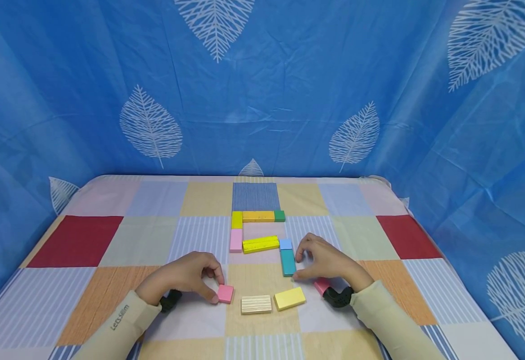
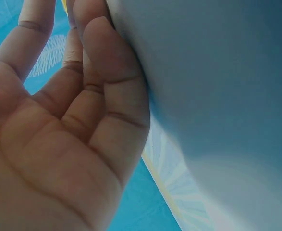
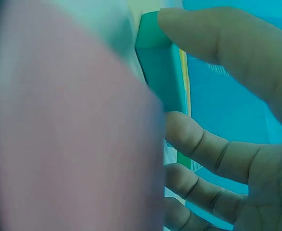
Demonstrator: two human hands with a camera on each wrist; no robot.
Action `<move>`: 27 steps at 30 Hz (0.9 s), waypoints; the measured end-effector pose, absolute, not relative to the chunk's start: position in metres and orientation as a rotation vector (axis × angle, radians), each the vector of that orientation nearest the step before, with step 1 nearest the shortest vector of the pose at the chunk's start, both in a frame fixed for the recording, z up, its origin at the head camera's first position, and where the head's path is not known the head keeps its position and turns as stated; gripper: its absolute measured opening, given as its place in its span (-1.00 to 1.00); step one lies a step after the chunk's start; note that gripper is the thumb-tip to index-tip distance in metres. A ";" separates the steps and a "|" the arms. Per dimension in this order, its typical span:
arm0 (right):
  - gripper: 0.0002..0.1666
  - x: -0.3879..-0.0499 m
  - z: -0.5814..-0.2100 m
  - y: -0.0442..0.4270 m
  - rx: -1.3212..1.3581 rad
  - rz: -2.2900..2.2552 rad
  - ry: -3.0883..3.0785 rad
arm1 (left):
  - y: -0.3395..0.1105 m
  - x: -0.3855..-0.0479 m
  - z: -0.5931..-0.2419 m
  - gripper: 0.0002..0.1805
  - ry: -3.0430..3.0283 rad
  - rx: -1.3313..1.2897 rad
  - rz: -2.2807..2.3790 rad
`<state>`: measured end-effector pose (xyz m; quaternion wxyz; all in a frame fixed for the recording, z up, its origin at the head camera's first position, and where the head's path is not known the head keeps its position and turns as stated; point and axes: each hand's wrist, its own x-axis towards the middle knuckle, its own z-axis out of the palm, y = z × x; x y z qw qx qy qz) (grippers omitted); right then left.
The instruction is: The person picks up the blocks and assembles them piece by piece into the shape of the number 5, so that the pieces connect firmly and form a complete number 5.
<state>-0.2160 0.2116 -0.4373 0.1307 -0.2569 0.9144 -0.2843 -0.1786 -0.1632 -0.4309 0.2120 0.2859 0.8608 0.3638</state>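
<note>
My left hand [image 1: 192, 275] is at a small pink block [image 1: 225, 294], thumb at its left side and index finger at its far edge; the left wrist view shows bent fingers but not this block. My right hand [image 1: 323, 257] is beside a teal block [image 1: 288, 263], its thumb [image 3: 193, 29] touching the near end and its bent fingers along the right side. A light blue block [image 1: 285, 244] adjoins the teal block's far end. Left of these lies a ridged yellow block [image 1: 261, 244], slightly slanted.
A pink block [image 1: 236, 240], a yellow block [image 1: 237, 220], an orange block [image 1: 258, 216] and a green block [image 1: 279, 216] form a corner. Nearer lie a striped wooden block [image 1: 256, 304] and a pale yellow block [image 1: 290, 298]. Patchwork cloth [image 1: 132, 240] covers the table; a blue curtain [image 1: 262, 100] hangs behind.
</note>
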 end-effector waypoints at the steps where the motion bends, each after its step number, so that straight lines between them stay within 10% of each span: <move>1: -0.61 -0.216 -0.437 0.211 -0.747 -0.819 2.660 | -0.163 -0.179 -0.431 -0.73 2.390 0.793 1.011; 27: -0.72 -0.217 -0.435 0.218 -0.840 -0.932 2.629 | -0.165 -0.179 -0.433 -0.72 2.387 0.803 1.032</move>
